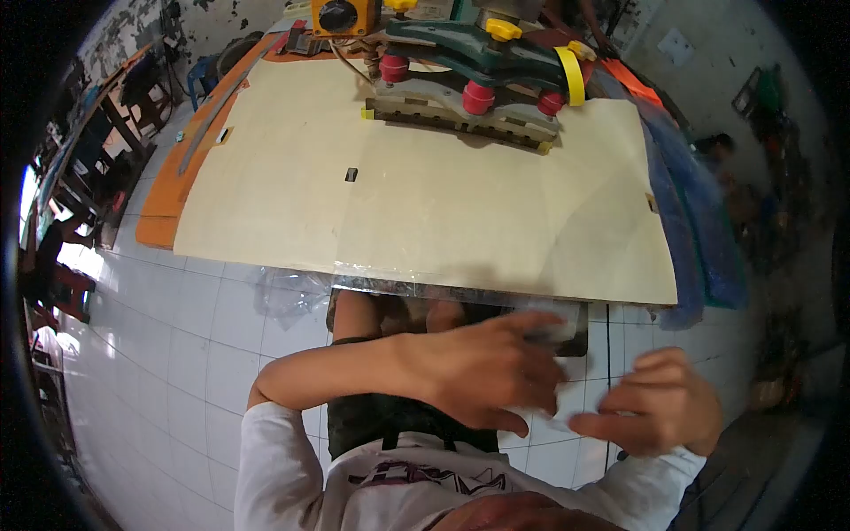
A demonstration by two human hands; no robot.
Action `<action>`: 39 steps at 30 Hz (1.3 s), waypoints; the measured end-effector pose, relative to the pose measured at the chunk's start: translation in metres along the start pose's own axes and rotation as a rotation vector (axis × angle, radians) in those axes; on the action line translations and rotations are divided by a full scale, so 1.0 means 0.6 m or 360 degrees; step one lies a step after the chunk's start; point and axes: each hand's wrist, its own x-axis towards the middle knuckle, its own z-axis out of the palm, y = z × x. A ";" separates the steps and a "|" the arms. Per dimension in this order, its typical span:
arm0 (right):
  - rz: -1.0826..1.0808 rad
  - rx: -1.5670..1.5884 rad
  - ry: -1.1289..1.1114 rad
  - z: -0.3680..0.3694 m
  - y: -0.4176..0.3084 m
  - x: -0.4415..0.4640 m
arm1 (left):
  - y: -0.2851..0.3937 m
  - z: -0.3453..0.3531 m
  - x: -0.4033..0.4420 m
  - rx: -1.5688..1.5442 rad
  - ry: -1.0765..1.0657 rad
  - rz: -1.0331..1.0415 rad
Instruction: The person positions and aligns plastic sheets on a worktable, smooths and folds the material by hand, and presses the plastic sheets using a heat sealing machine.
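My left hand [491, 372] reaches across my body below the board's front edge. Its index finger is stretched out and the thumb stands apart; the fingertips are blurred. My right hand [660, 403] is to the right of it, fingers curled in, the thumb close to them. A blurred, see-through patch lies near my left fingertips, too smeared to name. Above both hands a large cream sheet [274, 195] covers an orange board [159, 212]. Clear film [425, 239] overlaps the sheet's middle and hangs at its front edge.
A dark green machine arm [452, 49] with red mounts [478, 97] and a long bar [456, 124] stands over the board's back. Blue plastic [691, 221] hangs at the right. A metal ruler [208, 124] lies at the left edge. Crumpled clear plastic [288, 292] is below the front edge.
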 end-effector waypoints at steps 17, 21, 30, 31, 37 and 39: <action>0.0923 -0.0670 0.1892 -0.175 0.179 -0.396 | 0.095 -0.041 -0.112 0.0182 -0.0007 -0.0756; 0.1496 -0.0835 0.1983 -0.164 0.278 -0.477 | 0.138 -0.092 -0.166 0.0288 0.0037 -0.1287; 0.1776 0.0285 0.0812 -0.037 0.449 -0.352 | 0.122 -0.372 -0.329 0.0554 0.0582 -0.2283; 0.1747 0.0338 0.0733 -0.016 0.472 -0.331 | 0.105 -0.404 -0.360 0.0382 0.0729 -0.2367; 0.1615 0.0739 0.0477 0.067 0.577 -0.232 | -0.005 -0.502 -0.429 0.0377 0.0670 -0.2386; 0.1682 0.0677 0.0378 0.083 0.602 -0.201 | -0.033 -0.516 -0.424 0.0214 0.0598 -0.2470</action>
